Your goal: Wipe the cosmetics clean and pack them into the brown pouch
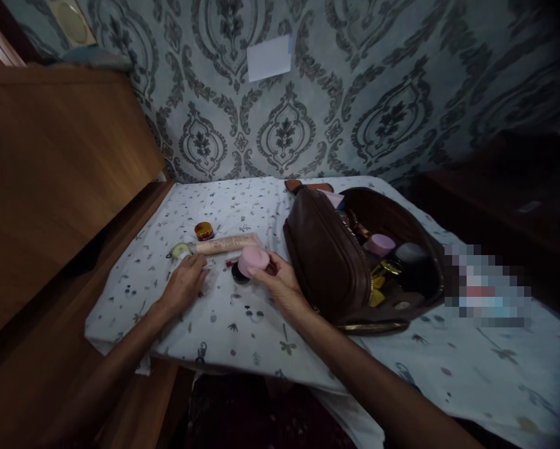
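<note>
My right hand (282, 284) grips a small round pink jar (253, 260) between thumb and fingers, just above the cloth. Partly behind that jar lies a dark round item (239, 273), with a thin dark red stick (232, 263) beside it. My left hand (186, 277) rests low over the cloth with its fingers a little apart and nothing plainly held. Close to its fingertips are a peach-coloured tube (226, 243) lying on its side and a round item with a pale green top (181, 250). A small jar with a gold-orange lid (204, 231) stands behind the tube.
Right of my hands sits an unzipped brown bag (324, 255) holding a pink-lidded jar (381, 244), something yellow (377, 290) and other small items. A brown strap piece (318, 186) lies behind it. A wooden cabinet (65, 168) borders the left; a patterned wall (284, 131) closes the back.
</note>
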### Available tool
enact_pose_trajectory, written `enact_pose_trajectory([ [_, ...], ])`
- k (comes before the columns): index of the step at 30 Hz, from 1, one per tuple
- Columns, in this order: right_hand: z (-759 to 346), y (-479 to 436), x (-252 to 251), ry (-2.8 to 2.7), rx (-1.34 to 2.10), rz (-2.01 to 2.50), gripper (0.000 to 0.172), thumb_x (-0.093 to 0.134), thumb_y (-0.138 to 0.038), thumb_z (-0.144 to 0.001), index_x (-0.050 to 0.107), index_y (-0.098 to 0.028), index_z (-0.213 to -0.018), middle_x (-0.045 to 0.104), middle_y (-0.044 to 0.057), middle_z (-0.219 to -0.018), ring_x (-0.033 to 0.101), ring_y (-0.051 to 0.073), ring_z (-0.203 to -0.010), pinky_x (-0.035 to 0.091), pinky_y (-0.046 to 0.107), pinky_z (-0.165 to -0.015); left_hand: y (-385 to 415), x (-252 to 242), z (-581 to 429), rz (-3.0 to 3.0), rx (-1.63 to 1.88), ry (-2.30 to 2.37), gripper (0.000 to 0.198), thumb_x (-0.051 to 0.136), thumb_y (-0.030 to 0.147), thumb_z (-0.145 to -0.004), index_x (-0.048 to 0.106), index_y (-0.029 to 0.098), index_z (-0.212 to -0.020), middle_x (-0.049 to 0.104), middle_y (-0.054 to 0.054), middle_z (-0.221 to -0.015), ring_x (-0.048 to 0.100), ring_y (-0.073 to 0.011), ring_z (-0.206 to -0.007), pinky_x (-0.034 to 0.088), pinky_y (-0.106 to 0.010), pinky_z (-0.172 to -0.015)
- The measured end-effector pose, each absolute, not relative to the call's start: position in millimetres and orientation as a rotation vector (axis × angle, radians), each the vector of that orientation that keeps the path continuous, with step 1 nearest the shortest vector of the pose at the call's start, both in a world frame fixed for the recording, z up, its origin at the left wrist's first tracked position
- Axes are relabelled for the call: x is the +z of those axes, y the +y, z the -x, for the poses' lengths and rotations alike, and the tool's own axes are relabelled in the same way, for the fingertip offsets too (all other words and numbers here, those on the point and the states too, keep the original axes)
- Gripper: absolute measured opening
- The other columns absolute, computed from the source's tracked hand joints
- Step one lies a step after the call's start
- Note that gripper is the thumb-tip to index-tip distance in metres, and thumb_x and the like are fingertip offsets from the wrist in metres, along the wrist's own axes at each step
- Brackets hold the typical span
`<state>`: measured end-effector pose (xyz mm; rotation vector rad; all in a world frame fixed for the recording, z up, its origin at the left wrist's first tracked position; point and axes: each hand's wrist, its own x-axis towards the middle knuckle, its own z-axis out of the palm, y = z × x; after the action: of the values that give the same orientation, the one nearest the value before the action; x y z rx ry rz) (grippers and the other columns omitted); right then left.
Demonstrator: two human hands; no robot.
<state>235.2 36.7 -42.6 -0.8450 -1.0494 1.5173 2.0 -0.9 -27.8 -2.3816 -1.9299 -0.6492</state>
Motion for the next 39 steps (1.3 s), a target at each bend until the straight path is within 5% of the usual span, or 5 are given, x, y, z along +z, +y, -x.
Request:
enact_pose_trajectory([
  [8, -233, 29, -45, -1.526, 1.158, 0.867, 0.046, 0.085, -0.032, -0.06, 0.068, -0.022, -0.102, 0.064, 0.005, -0.106, 0.06, 0.023, -0.098, 0.052, 0.035, -0.083, -17, 4, -35, 2.365, -1.597, -1.973, 0.018, 0.052, 0.039, -0.096, 0.057, 0.021, -0.098, 0.062, -0.002, -0.089, 0.061, -0.0159, -0.082, 0.05, -0.027, -0.073],
  [16, -234, 25, -52, -1.816, 0.881, 0.77, 0.03, 0.068, -0.018, -0.068, 0.064, -0.019, -0.098, 0.057, 0.005, -0.092, 0.057, 0.024, -0.089, 0.049, 0.036, -0.079, -25, -2, -88, 2.776, -1.126, -1.482, 0.017, 0.043, 0.025, -0.099, 0.059, 0.021, -0.105, 0.061, -0.014, -0.133, 0.047, -0.0263, -0.136, 0.039, -0.048, -0.114],
  [24, -234, 22, -53, -1.87, 0.923, 0.678, 0.036, 0.07, -0.015, -0.065, 0.065, -0.02, -0.101, 0.055, 0.005, -0.099, 0.056, 0.024, -0.097, 0.05, 0.037, -0.087, -10, 2, -80, 2.66, -1.218, -1.99, 0.02, 0.039, 0.038, -0.101, 0.049, 0.023, -0.11, 0.067, -0.006, -0.102, 0.065, -0.0228, -0.095, 0.048, -0.037, -0.084],
  [31, -232, 23, -51, -1.678, 1.191, 0.629, 0.052, 0.085, -0.029, -0.065, 0.067, -0.024, -0.114, 0.058, 0.006, -0.111, 0.056, 0.024, -0.107, 0.052, 0.039, -0.092, -2, -1, -71, 2.519, -1.494, -2.12, 0.026, 0.04, 0.044, -0.1, 0.043, 0.023, -0.085, 0.05, 0.004, -0.074, 0.051, -0.0157, -0.072, 0.04, -0.029, -0.072],
  [39, -230, 25, -49, -1.436, 1.362, 0.672, 0.048, 0.086, -0.032, -0.062, 0.068, -0.024, -0.105, 0.06, 0.003, -0.108, 0.061, 0.02, -0.101, 0.054, 0.033, -0.087, -8, -5, -77, 2.496, -1.65, -2.056, 0.03, 0.035, 0.05, -0.101, 0.048, 0.024, -0.092, 0.057, 0.001, -0.084, 0.055, -0.0173, -0.083, 0.044, -0.028, -0.079],
])
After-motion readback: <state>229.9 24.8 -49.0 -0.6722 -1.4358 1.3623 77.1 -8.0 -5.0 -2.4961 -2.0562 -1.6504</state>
